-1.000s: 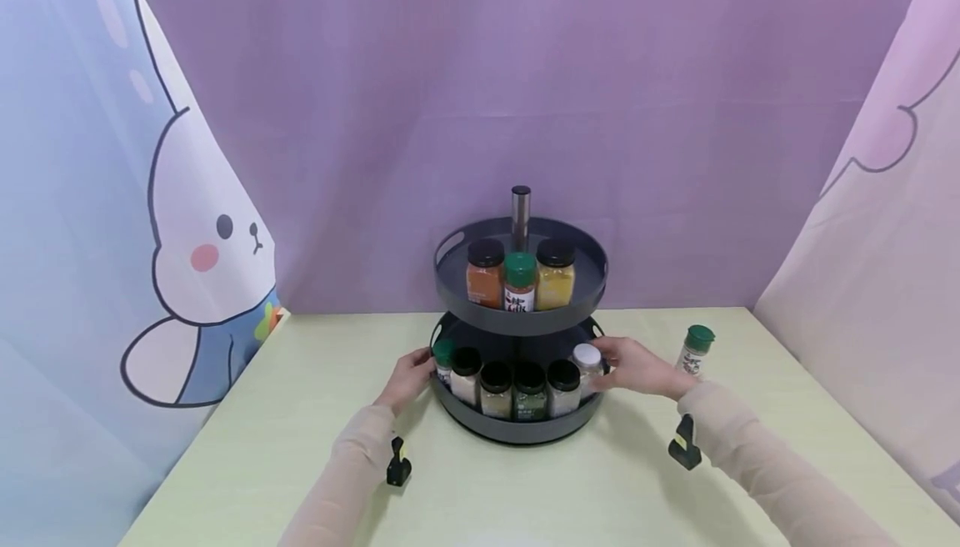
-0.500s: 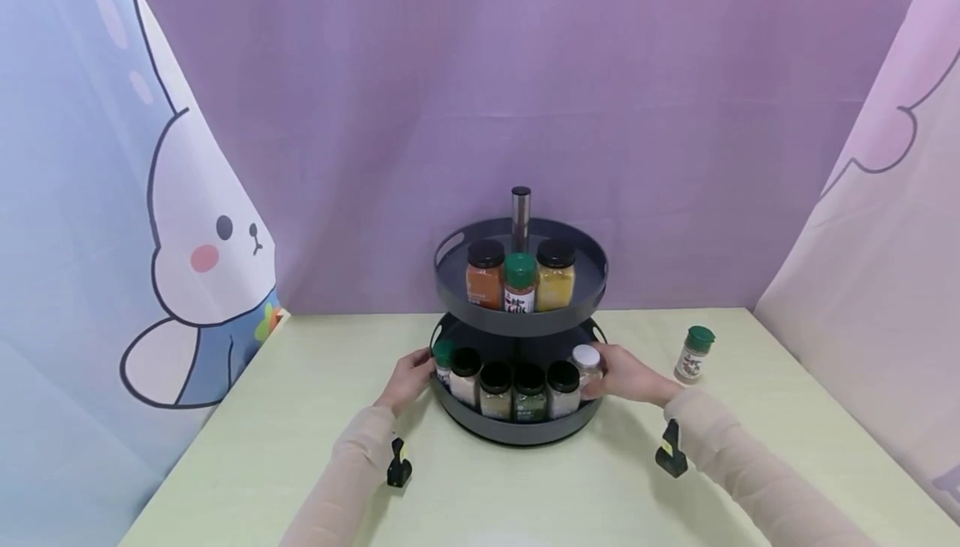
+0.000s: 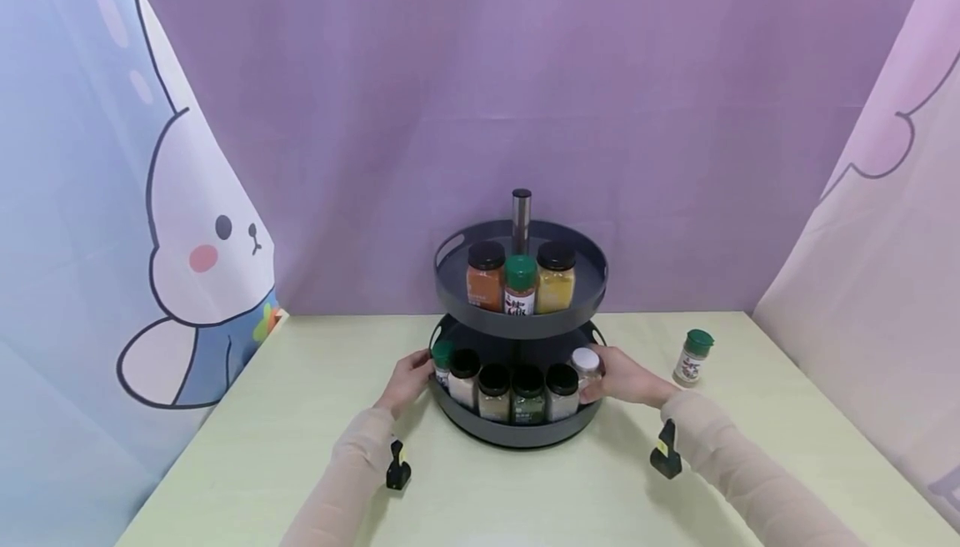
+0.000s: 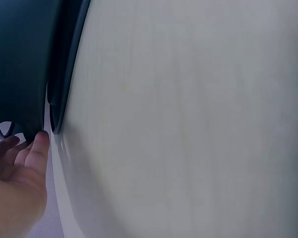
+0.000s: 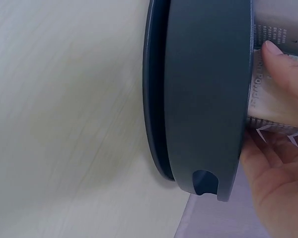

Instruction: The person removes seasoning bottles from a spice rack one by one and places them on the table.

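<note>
A dark two-tier spice rack [image 3: 517,434] stands on the table. My left hand [image 3: 407,382] grips the left rim of its lower tray [image 4: 27,69], with fingertips at the edge near a handle hole. On the right, my right hand [image 3: 624,376] holds a white-capped spice jar [image 3: 586,363] just inside the lower tray's rim. In the right wrist view, the thumb lies on one side of that labelled jar [image 5: 275,96] and the fingers on the other. Several black-capped jars [image 3: 493,397] and a green-capped one [image 3: 442,357] line the lower tray's front.
On the upper tray [image 3: 525,326] stand an orange jar [image 3: 485,280], a green-capped jar [image 3: 520,280] and a yellow jar [image 3: 556,280]. Another green-capped bottle [image 3: 692,357] stands on the table [image 3: 285,447] at the right. A purple curtain [image 3: 375,113] hangs behind.
My right hand has shifted slightly left and lower around the white-capped jar, and its forearm no longer covers the lone green-capped bottle. My left hand has stayed on the rim.
</note>
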Available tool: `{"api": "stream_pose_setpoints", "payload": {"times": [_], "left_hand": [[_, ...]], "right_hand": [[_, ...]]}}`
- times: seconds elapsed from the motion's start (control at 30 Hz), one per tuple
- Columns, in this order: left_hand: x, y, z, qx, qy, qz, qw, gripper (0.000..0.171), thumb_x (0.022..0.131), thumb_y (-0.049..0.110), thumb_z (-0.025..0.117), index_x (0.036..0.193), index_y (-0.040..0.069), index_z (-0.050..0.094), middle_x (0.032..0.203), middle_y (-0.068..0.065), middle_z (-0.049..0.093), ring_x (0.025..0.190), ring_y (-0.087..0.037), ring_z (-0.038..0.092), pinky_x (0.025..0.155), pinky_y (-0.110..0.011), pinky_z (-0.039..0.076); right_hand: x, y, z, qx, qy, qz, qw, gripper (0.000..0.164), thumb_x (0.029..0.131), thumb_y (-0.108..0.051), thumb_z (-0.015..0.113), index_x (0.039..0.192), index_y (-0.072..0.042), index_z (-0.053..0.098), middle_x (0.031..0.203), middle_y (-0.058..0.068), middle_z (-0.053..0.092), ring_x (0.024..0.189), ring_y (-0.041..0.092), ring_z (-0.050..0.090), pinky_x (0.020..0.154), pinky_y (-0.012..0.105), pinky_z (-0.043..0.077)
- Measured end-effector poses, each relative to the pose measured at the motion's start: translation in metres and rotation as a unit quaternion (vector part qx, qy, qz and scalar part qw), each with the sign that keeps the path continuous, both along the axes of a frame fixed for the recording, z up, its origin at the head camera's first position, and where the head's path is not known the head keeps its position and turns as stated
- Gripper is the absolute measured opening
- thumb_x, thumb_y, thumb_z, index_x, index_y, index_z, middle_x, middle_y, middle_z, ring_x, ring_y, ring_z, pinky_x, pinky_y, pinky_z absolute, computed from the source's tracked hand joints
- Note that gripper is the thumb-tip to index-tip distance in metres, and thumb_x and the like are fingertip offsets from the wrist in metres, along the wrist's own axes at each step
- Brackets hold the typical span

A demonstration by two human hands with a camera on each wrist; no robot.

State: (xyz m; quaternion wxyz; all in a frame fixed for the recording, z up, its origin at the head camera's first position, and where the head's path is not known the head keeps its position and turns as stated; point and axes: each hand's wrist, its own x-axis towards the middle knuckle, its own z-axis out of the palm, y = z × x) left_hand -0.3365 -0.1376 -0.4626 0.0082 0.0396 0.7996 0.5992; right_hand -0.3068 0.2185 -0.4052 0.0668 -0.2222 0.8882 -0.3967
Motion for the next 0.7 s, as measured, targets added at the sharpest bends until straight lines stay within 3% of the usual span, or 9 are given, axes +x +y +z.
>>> {"api": "stream_pose_setpoints", "payload": {"times": [0.3,0.53,0.7], "left_hand": [[0.0003,0.0,0.0008,-0.016,0.006,0.011,0.9998,0.045,0.094,0.016,0.045,0.133,-0.008,0.041,0.133,-0.025,0.046,0.121,-0.034,0.047,0.099,-0.042,0.042],[-0.0032,-0.0011,0.0015,-0.002,-0.001,0.006,1.0,0.047,0.095,0.019,0.045,0.134,-0.006,0.039,0.136,-0.024,0.043,0.124,-0.034,0.044,0.101,-0.043,0.04],[-0.0027,-0.0003,-0.0001,0.0,-0.001,0.004,1.0,0.047,0.095,0.017,0.046,0.134,-0.007,0.039,0.136,-0.024,0.044,0.124,-0.034,0.044,0.101,-0.043,0.04]], "right_hand": [[0.0001,0.0003,0.0008,-0.019,-0.008,0.006,1.0,0.048,0.065,-0.009,0.08,0.106,0.0,0.056,0.094,0.006,0.065,0.083,0.016,0.057,0.075,0.032,0.049],[-0.0018,0.0006,0.0036,0.002,0.024,0.003,1.0,0.042,0.064,-0.012,0.081,0.098,-0.003,0.059,0.087,0.004,0.064,0.077,0.015,0.055,0.069,0.03,0.048],[-0.0022,0.0024,0.001,0.0,0.027,0.001,1.0,0.042,0.064,-0.014,0.081,0.1,-0.004,0.061,0.09,0.004,0.065,0.08,0.015,0.057,0.073,0.03,0.049]]}}
